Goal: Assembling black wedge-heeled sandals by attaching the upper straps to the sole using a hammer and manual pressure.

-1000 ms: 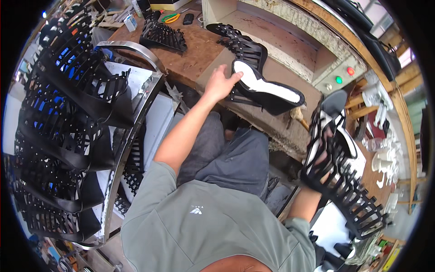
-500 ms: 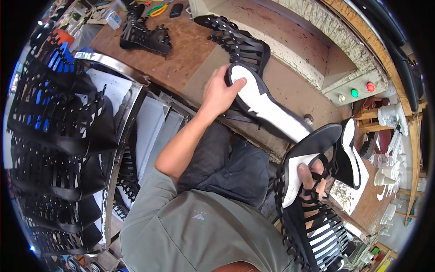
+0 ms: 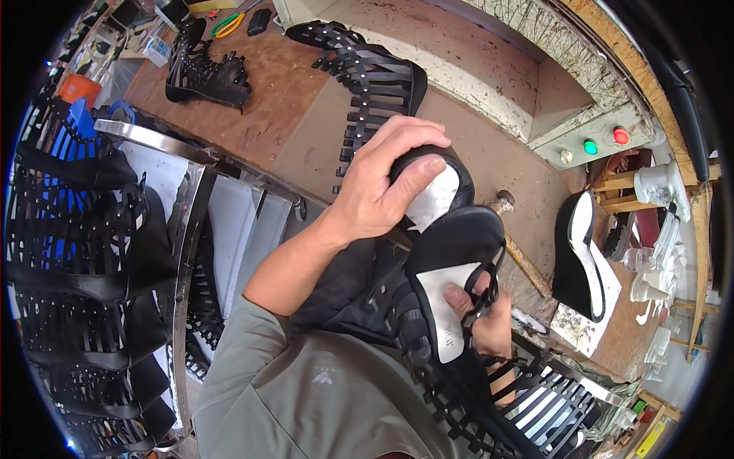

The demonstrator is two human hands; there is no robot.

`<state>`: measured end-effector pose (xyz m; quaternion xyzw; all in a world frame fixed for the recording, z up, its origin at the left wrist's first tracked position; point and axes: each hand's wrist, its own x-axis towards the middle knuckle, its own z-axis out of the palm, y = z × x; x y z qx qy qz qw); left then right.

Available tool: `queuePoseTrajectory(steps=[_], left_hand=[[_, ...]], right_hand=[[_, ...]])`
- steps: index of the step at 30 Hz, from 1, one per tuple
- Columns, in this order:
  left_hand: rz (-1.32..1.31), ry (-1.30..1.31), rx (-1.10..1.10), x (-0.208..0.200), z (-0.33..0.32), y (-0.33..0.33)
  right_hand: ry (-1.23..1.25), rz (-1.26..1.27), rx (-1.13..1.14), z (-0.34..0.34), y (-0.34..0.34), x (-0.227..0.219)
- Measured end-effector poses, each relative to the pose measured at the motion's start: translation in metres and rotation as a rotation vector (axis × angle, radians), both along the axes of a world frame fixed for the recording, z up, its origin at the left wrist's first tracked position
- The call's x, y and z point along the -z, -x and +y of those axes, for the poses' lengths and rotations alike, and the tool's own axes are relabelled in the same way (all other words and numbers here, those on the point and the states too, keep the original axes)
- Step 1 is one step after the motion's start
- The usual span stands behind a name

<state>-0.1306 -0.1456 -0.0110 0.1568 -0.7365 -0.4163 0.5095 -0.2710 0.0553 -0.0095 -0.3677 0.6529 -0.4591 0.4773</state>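
Note:
My left hand (image 3: 386, 180) is closed round one end of a black wedge sole with a white upper face (image 3: 437, 197), thumb on the white. The sole's other end is hidden behind the toe of a black strappy sandal upper (image 3: 459, 237). Closed on that upper is my right hand (image 3: 489, 321), its thumb on the pale insole and its fingers among the straps. The two pieces overlap and look close; whether they touch I cannot tell. A second wedge sole (image 3: 566, 245) stands at the right of the bench.
Behind the hands, two strappy uppers (image 3: 378, 76) (image 3: 202, 76) lie on the brown bench (image 3: 267, 84). A hammer (image 3: 527, 264) rests near its edge. Several uppers hang on a metal rack (image 3: 195, 222) at left. A box with coloured lights (image 3: 589, 145) stands behind.
The sandal upper has moved left and up toward the wedge sole, which has tilted so it looks shorter. The hammer and the second wedge sole now show more fully.

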Motion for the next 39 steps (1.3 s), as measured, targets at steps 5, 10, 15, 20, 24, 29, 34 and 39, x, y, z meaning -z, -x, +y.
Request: queuePoseTrajectory(steps=[5,10,15,20,24,29,34,39], left_hand=[[-0.104,0.038,0.188,-0.004,-0.003,-0.007],[0.029,0.012,0.47,0.001,-0.013,-0.003],[-0.158,-0.111,-0.02,0.002,0.0,-0.002],[-0.131,-0.097,-0.122,-0.007,0.006,0.013],[-0.109,-0.009,-0.154,-0.008,0.017,0.027],[-0.091,-0.073,0.125,-0.007,0.006,0.02],[-0.053,-0.009,0.319,-0.011,0.006,0.02],[-0.12,0.033,0.289,-0.008,0.008,0.014]], right_hand=[[-0.084,-0.017,-0.004,-0.017,0.005,-0.013],[-0.075,-0.081,0.001,-0.022,0.002,-0.02],[-0.032,-0.238,0.094,-0.008,0.0,-0.04],[0.037,-0.232,0.204,0.006,0.005,-0.024],[-0.056,0.188,0.052,-0.002,0.012,-0.03],[0.02,0.181,-0.015,-0.005,0.01,-0.016],[-0.048,0.082,-0.014,0.002,0.015,-0.021],[0.031,0.151,-0.101,0.0,0.014,-0.013]])
